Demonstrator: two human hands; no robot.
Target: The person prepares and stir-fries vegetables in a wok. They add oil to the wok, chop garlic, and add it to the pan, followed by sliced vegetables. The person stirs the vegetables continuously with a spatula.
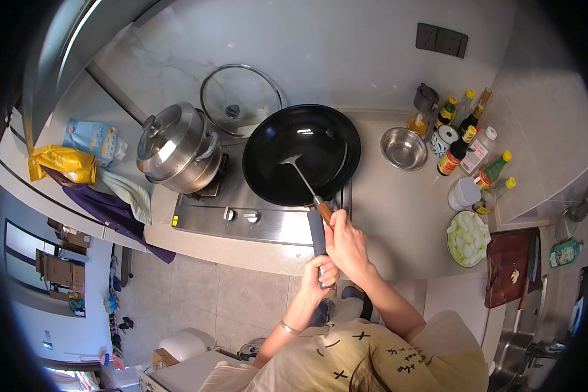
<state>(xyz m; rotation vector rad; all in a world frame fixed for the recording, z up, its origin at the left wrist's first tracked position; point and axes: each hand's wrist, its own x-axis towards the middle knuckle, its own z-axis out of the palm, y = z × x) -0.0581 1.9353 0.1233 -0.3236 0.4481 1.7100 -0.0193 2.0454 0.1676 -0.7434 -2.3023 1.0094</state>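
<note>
My left hand (323, 272) is wrapped around the dark handle of a black wok (284, 181), which sits on the right side of a steel gas hob (274, 226). In my right hand (345, 242) is the wooden handle of a metal wok spatula (304, 179). Its blade rests against the wok's inner surface or just above it; I cannot tell which. No food shows in the wok. Behind it a glass lid (232, 88) with a metal rim leans on the wall.
Left of the wok stands a lidded steel steamer pot (180, 149). To the right are a steel bowl (404, 148), several bottles including a soy sauce bottle (452, 159), a plate of cut pale-green vegetable (467, 239), and a cutting board (504, 262) with a cleaver (530, 267).
</note>
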